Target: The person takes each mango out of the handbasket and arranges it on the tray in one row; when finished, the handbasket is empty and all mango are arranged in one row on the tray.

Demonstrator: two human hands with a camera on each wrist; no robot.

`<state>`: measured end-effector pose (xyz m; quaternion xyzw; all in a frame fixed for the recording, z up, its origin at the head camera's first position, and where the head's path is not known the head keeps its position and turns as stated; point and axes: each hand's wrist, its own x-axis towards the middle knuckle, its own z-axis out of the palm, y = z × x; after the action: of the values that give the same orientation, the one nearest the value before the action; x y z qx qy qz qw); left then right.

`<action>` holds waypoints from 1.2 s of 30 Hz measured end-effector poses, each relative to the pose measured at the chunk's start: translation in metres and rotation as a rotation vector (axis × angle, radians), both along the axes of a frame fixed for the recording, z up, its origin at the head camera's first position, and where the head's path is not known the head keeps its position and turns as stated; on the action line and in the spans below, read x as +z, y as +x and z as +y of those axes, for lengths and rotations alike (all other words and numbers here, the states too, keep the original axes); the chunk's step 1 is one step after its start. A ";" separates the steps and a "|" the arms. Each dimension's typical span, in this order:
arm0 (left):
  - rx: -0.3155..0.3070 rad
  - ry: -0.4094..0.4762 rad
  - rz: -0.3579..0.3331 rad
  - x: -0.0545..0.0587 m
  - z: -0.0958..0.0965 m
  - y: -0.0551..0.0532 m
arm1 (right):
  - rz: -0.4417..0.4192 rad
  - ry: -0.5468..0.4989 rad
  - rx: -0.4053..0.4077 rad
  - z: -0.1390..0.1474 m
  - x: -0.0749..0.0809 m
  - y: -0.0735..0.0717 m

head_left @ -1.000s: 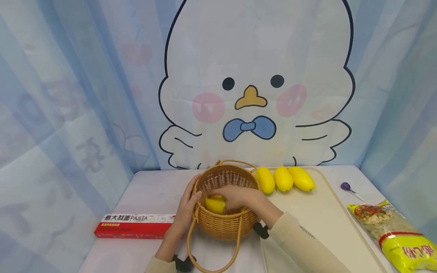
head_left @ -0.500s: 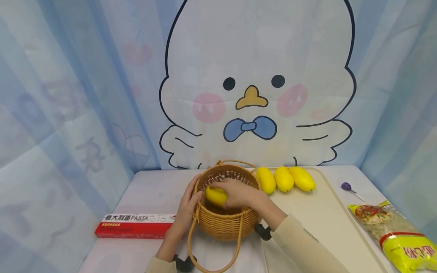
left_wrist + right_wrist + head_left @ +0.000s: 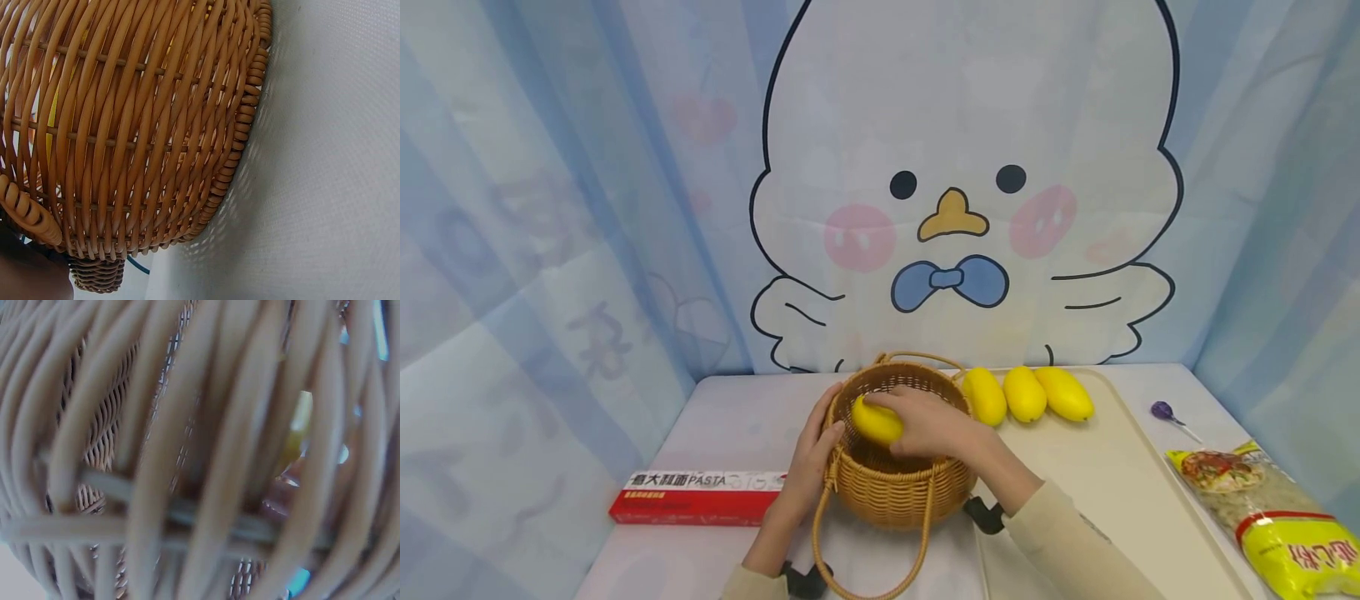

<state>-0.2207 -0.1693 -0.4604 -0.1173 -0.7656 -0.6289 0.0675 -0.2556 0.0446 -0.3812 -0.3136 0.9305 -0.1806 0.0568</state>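
Observation:
A brown wicker basket (image 3: pixel 891 504) with two loop handles stands on the table, its mouth tilted towards me in the head view. My left hand (image 3: pixel 811 450) holds the basket's left rim, thumb on the edge and fingers along the outside. Inside the mouth, my right hand (image 3: pixel 928 423) grips a yellow mango (image 3: pixel 877 421), fingers over its top and right end. The left wrist view is filled by the basket's woven side (image 3: pixel 137 125). Through the blurred weave (image 3: pixel 206 444) in the right wrist view, a bit of yellow (image 3: pixel 297 431) shows.
Three more mangoes (image 3: pixel 1024 395) lie in a row at the back of a cream tray (image 3: pixel 1097 492). A red-and-white pasta box (image 3: pixel 692 500) is left of the basket. To the right lie a purple lollipop (image 3: pixel 1163 411) and a yellow food bag (image 3: pixel 1270 517).
My right hand has raised the mango from lower in the basket towards its rim, shifting slightly right. The left hand and the basket have stayed in place.

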 end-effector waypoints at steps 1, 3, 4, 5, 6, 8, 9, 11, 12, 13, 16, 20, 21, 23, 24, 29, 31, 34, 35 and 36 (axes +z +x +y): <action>0.001 0.000 0.000 0.000 0.000 0.000 | 0.003 -0.007 -0.005 0.001 0.000 0.001; 0.000 -0.001 0.000 -0.001 0.000 0.000 | 0.006 -0.021 -0.012 0.003 0.001 0.001; 0.001 -0.001 0.000 -0.001 0.000 0.000 | 0.011 -0.029 -0.012 0.004 0.002 0.001; -0.002 0.002 -0.001 0.000 0.000 0.000 | 0.013 -0.038 -0.011 0.005 0.002 0.002; -0.002 0.002 -0.002 0.000 0.000 0.000 | 0.018 -0.041 -0.012 0.006 0.003 0.002; 0.000 -0.003 -0.006 0.000 0.001 0.000 | 0.031 -0.055 -0.014 0.009 0.004 0.002; 0.000 -0.003 -0.007 0.000 0.001 0.000 | 0.038 -0.058 -0.015 0.010 0.004 0.002; 0.003 -0.003 -0.017 0.001 0.002 0.001 | 0.048 -0.070 -0.021 0.014 0.006 0.003; 0.007 -0.006 -0.020 0.001 0.002 0.001 | 0.048 -0.079 -0.025 0.015 0.007 0.003; 0.007 -0.008 -0.019 0.000 0.002 0.001 | 0.048 -0.090 -0.029 0.017 0.009 0.004; 0.009 -0.010 -0.024 0.000 0.002 0.001 | 0.035 -0.116 -0.044 0.021 0.012 0.005; 0.005 -0.020 -0.013 -0.001 0.002 0.000 | 0.023 -0.156 -0.064 0.028 0.016 0.005; 0.003 -0.020 -0.009 -0.001 0.002 -0.001 | 0.023 -0.165 -0.069 0.030 0.017 0.005; 0.003 -0.017 -0.008 -0.001 0.002 -0.001 | 0.032 -0.183 -0.076 0.034 0.019 0.004; 0.003 -0.016 -0.009 -0.001 0.002 -0.001 | 0.041 -0.188 -0.078 0.036 0.020 0.004; 0.005 -0.003 -0.014 -0.001 0.002 0.000 | 0.080 -0.200 -0.099 0.047 0.026 0.003; 0.005 -0.001 -0.014 -0.001 0.002 0.000 | 0.071 -0.222 -0.113 0.052 0.030 0.003; 0.008 -0.003 -0.015 -0.001 0.002 0.000 | 0.068 -0.247 -0.127 0.059 0.034 0.003; 0.009 -0.004 -0.015 -0.001 0.002 0.000 | 0.073 -0.249 -0.132 0.061 0.035 0.004; 0.009 -0.006 -0.014 -0.001 0.002 0.000 | 0.080 -0.250 -0.139 0.064 0.036 0.003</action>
<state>-0.2206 -0.1672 -0.4617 -0.1098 -0.7683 -0.6272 0.0647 -0.2522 0.1083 -0.3451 -0.2600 0.9218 -0.2859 -0.0323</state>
